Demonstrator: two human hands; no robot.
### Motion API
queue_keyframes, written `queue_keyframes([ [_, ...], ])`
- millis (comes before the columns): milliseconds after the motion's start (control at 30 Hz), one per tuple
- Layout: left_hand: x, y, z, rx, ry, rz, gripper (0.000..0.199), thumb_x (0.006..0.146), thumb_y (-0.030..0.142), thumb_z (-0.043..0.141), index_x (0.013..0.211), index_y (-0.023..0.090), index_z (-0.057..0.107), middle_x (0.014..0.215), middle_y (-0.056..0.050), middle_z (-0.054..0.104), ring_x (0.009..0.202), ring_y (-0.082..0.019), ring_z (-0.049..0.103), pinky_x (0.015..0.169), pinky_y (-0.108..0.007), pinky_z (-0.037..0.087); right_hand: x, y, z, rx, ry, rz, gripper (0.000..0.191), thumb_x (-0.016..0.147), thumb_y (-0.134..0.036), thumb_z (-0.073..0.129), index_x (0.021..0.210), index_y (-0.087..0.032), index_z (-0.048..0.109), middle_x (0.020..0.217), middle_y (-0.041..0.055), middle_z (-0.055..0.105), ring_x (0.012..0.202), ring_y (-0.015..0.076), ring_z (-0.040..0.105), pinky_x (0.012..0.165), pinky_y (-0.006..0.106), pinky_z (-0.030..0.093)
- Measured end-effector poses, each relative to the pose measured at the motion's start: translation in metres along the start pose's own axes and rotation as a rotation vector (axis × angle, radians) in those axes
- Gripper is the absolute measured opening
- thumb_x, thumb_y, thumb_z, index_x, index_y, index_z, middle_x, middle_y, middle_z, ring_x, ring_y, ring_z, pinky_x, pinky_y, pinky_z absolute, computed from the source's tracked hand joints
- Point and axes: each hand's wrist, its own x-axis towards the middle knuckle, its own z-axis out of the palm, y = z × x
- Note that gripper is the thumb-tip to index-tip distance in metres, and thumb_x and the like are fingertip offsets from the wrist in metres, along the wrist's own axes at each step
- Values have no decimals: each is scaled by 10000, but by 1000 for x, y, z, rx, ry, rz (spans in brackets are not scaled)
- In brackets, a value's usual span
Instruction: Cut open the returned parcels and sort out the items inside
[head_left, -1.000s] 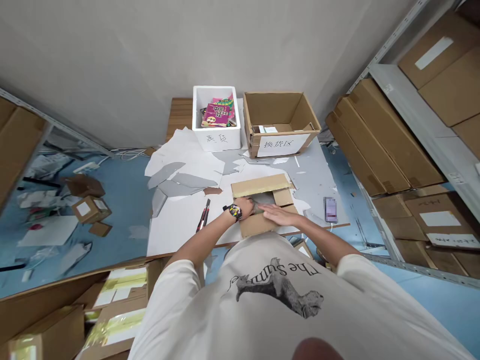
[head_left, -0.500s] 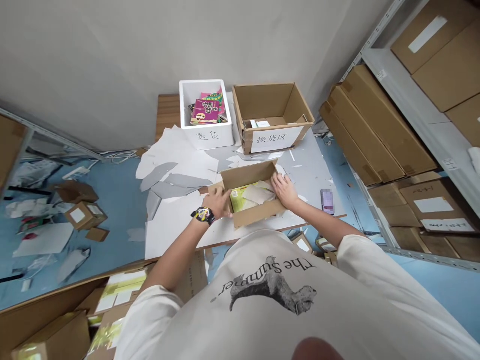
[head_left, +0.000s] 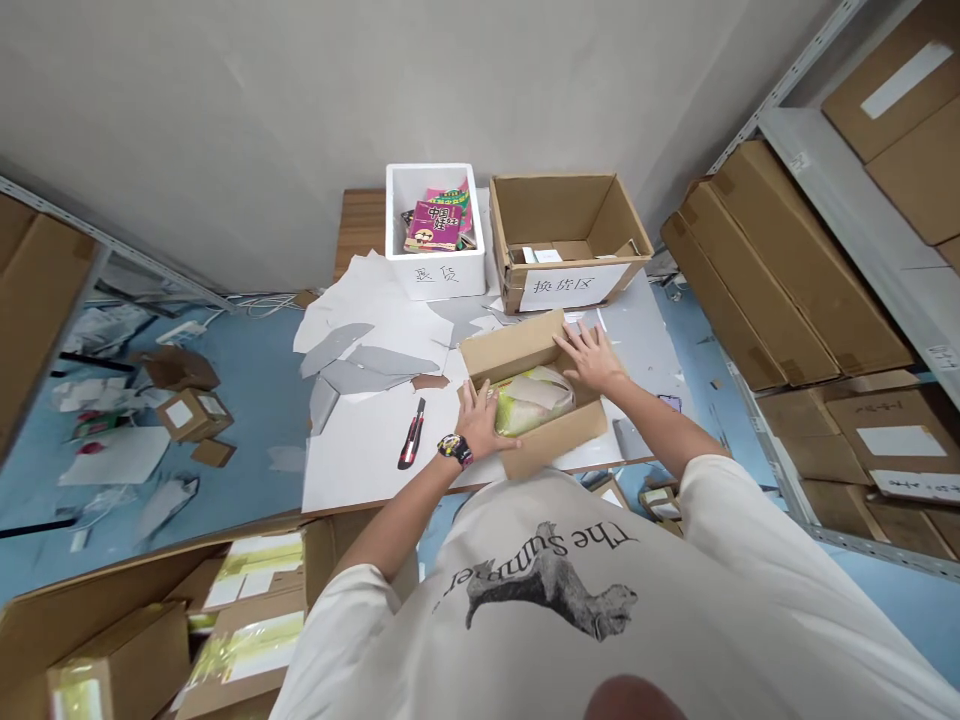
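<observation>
An open cardboard box [head_left: 551, 443] lies on the white board, its flaps folded outward. Inside sits a yellow-green packet in clear plastic [head_left: 529, 400], with a pale sheet over part of it. My left hand [head_left: 476, 425], wearing a wristwatch, rests against the box's near left corner, holding nothing. My right hand [head_left: 589, 358] has its fingers spread at the box's far right edge and holds nothing. A red-and-black utility knife [head_left: 411, 433] lies left of my left hand, not touching it.
Behind the box stand a white foam box [head_left: 435, 275] of pink books and a labelled carton [head_left: 570, 287]. Paper and grey scraps cover the white board [head_left: 360, 465]. Shelved cartons line the right, and scraps and small boxes lie on the blue floor at left.
The box's flaps have gone from nearly shut to folded open, exposing the packet. My hands have moved from its top to its sides. The box now sits farther back.
</observation>
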Motion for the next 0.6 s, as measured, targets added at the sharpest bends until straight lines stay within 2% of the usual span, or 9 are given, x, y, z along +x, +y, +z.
queue_keyframes([
  [67, -1, 13, 0, 31, 22, 25, 1544, 634, 785, 990, 1851, 129, 302, 1931, -276, 109, 1742, -658, -48, 1342, -837, 216, 3, 4, 10, -11, -4, 74, 1041, 1008, -462, 758, 1884, -283, 224, 1947, 147, 181, 1779, 493, 52, 1376, 800, 107],
  [133, 4, 21, -5, 71, 37, 54, 1571, 644, 703, 1015, 1886, 199, 197, 1948, -238, 26, 1759, -623, -39, 1342, -845, 204, 10, 0, 19, 5, 2, 145, 967, 1038, -438, 714, 1868, -239, 258, 1902, 203, 285, 1741, 486, 200, 1367, 753, 208],
  [233, 16, 26, -11, 132, 16, 70, 1585, 619, 568, 1046, 1896, 277, 155, 1956, -190, -19, 1764, -614, -23, 1333, -871, 174, 16, -17, 29, -32, 51, 178, 810, 1060, -306, 613, 1811, -129, 365, 1884, 244, 309, 1726, 459, 226, 1385, 702, 188],
  [333, 23, 27, -10, 165, -17, 51, 1571, 600, 510, 1052, 1893, 296, 186, 1956, -179, 6, 1758, -628, -26, 1314, -909, 136, 12, -38, 42, -58, 26, -30, 712, 1050, -201, 559, 1753, -119, 475, 1874, 219, 364, 1725, 414, 245, 1411, 648, 138],
  [400, 23, 25, -7, 165, -25, 71, 1546, 609, 483, 1047, 1891, 298, 201, 1957, -174, 26, 1759, -624, -52, 1311, -919, 111, 8, -49, 52, -11, -69, -188, 626, 1057, -194, 560, 1682, -160, 582, 1808, 200, 488, 1673, 369, 361, 1407, 585, 207],
  [433, 23, 24, -7, 158, -25, 89, 1538, 614, 468, 1044, 1891, 296, 205, 1957, -171, 29, 1759, -621, -68, 1315, -918, 102, 8, -53, 58, 30, -126, -183, 578, 1065, -206, 568, 1639, -170, 628, 1762, 195, 548, 1639, 349, 416, 1396, 553, 250],
  [467, 24, 22, -8, 147, -21, 104, 1537, 614, 454, 1043, 1891, 292, 203, 1958, -170, 28, 1759, -620, -81, 1319, -915, 95, 10, -55, 63, 73, -181, -109, 526, 1079, -227, 570, 1593, -163, 667, 1707, 198, 606, 1604, 336, 466, 1379, 522, 294],
  [533, 26, 17, -10, 118, -10, 113, 1553, 602, 431, 1043, 1893, 282, 192, 1959, -170, 15, 1756, -623, -96, 1331, -902, 87, 19, -56, 71, 142, -272, 143, 450, 1120, -292, 552, 1493, -115, 730, 1562, 227, 710, 1497, 330, 585, 1309, 465, 404],
  [600, 30, 13, -13, 91, 0, 108, 1580, 583, 434, 1050, 1894, 270, 183, 1959, -175, 4, 1755, -626, -94, 1343, -888, 80, 31, -54, 76, 165, -321, 366, 462, 1155, -363, 520, 1415, -69, 765, 1414, 261, 776, 1342, 335, 699, 1196, 427, 510],
])
